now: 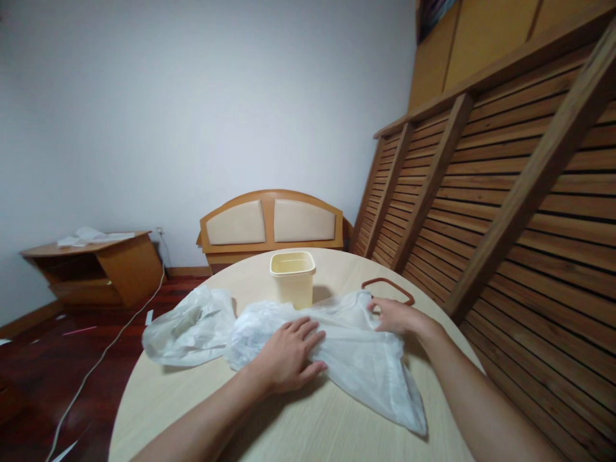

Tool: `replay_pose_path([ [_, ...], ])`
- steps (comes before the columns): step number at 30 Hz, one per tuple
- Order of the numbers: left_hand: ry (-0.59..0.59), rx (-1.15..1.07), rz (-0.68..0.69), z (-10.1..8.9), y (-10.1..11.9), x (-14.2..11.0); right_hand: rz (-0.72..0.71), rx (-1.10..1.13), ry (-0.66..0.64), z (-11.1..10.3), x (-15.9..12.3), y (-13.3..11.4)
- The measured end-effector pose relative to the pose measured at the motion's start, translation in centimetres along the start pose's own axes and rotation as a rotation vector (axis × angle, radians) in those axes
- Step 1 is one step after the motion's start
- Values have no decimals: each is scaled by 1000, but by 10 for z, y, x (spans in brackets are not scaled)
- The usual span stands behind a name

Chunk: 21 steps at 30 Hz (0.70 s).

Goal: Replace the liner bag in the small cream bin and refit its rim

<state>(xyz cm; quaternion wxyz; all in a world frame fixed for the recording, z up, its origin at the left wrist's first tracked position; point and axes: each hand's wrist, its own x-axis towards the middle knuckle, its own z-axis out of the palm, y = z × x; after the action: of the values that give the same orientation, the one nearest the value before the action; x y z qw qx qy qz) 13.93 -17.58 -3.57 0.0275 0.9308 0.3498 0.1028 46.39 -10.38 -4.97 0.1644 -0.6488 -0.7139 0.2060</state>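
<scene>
A white translucent plastic bag (356, 346) lies stretched sideways across the round table. My left hand (291, 353) rests on its middle with fingers spread and palm down. At the bag's far right edge, my right hand (392, 314) pinches the plastic between thumb and fingers. Just behind the bag stands a pale yellow square bin (292, 282), upright, its base partly hidden by the plastic. Beyond my right hand lies a reddish-brown frame-shaped piece (389, 280), partly covered by the hand and bag. A second crumpled white bag (192, 330) sits at the left.
The round table (269, 423) has a pale wood top. A headboard (272, 221) stands behind it, and a slatted wooden panel (481, 192) leans at the right. On the left are a low cabinet (129, 269) and a white cable (110, 346) across the floor.
</scene>
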Motion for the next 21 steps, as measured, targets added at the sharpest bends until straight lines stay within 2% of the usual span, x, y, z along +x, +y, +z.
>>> replay_pose_path([
  [2, 10, 15, -3, 1, -1, 0, 44, -76, 22, 0, -1, -2],
  [4, 21, 35, -2, 1, -1, 0, 71, -131, 98, -1, -1, -11],
  [6, 23, 46, 5, 1, -1, 1, -11, -140, 204, 1, 1, -23],
  [8, 13, 39, 17, 0, 1, 1, -204, -125, 250, 7, 1, -37],
  [10, 0, 30, 25, -1, 2, 2, -382, -87, 166, 16, 0, -48],
  [11, -7, 31, 28, -2, 3, 2, -414, -72, 87, 21, -1, -51],
  [13, -17, 41, 31, -3, 4, 2, -384, -49, -82, 29, -3, -55],
  [15, -13, 52, 34, -3, 4, 1, -328, -41, -198, 32, -5, -55],
  [18, 28, 65, 15, 1, 1, 1, -299, -122, -233, 28, -11, -53],
  [21, 63, 71, -33, 7, -1, 2, -273, -279, -163, 18, -23, -61],
])
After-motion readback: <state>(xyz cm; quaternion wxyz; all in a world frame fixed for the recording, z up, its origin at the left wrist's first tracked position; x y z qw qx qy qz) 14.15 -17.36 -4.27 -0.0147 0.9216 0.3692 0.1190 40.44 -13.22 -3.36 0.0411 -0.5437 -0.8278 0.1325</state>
